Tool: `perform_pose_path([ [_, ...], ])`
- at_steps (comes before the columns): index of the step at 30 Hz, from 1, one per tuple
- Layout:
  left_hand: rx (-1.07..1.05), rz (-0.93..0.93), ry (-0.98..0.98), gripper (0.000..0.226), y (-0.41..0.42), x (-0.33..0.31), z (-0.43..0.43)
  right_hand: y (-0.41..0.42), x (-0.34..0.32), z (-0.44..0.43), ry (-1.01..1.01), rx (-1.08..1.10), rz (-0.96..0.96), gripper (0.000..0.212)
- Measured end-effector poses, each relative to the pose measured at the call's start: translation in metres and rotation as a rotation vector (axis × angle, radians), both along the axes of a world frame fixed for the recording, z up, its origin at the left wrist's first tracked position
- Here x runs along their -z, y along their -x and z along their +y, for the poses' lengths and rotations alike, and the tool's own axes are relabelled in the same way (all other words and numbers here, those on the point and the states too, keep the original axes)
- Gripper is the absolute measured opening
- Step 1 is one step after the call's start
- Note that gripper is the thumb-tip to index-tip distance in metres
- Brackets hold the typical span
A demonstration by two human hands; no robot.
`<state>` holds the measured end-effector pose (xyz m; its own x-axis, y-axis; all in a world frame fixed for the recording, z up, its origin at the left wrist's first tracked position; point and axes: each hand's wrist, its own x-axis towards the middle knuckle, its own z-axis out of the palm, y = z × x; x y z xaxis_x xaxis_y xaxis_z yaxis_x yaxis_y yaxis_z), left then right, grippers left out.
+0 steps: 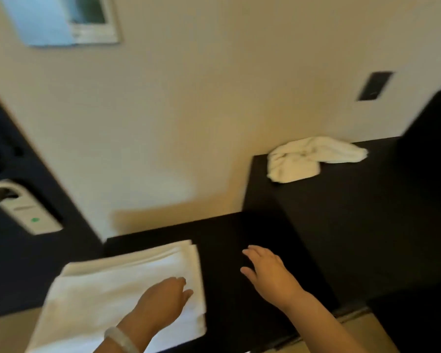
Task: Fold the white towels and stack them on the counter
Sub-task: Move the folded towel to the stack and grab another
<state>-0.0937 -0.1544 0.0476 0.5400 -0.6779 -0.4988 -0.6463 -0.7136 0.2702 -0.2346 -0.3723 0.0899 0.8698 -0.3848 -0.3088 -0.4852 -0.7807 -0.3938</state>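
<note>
A stack of folded white towels (pixel 107 289) lies on the low black counter (pixel 227 240) at the lower left. My left hand (pixel 161 301) rests flat on the right part of the top towel, with a pale bracelet on its wrist. My right hand (pixel 267 271) hovers over the bare black counter to the right of the stack, fingers straight and holding nothing. A crumpled white towel (pixel 306 159) lies unfolded on a higher black cabinet top (pixel 341 200) at the right, against the wall.
A cream wall (pixel 189 123) rises behind both surfaces. A dark door with a white electronic lock (pixel 28 212) and handle stands at the left. A dark switch plate (pixel 374 85) is on the wall at upper right. Tan floor shows at the bottom right.
</note>
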Motion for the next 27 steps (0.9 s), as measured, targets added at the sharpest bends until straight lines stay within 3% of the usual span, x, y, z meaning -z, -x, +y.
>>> perform_pose_path([
  [5, 0.180, 0.012, 0.217, 0.028, 0.082, -0.036, -0.178, 0.107, -0.068, -0.134, -0.021, 0.113, 0.005, 0.045],
  [11, 0.149, -0.340, 0.183, 0.030, 0.138, -0.065, -0.305, 0.174, -0.100, -0.243, 0.040, 0.290, -0.045, 0.046],
  [18, 0.019, -0.406, 0.216, 0.034, 0.095, -0.075, -0.389, 0.145, -0.102, -0.330, -0.024, 0.218, -0.080, 0.062],
  [22, -0.040, -0.487, 0.308, 0.054, 0.064, -0.072, -0.459, 0.112, -0.104, -0.385, -0.025, 0.155, -0.072, 0.070],
  [27, -0.235, -0.426, 0.208, 0.065, 0.024, -0.061, -0.519, 0.089, -0.104, -0.448, -0.020, 0.152, -0.080, 0.073],
])
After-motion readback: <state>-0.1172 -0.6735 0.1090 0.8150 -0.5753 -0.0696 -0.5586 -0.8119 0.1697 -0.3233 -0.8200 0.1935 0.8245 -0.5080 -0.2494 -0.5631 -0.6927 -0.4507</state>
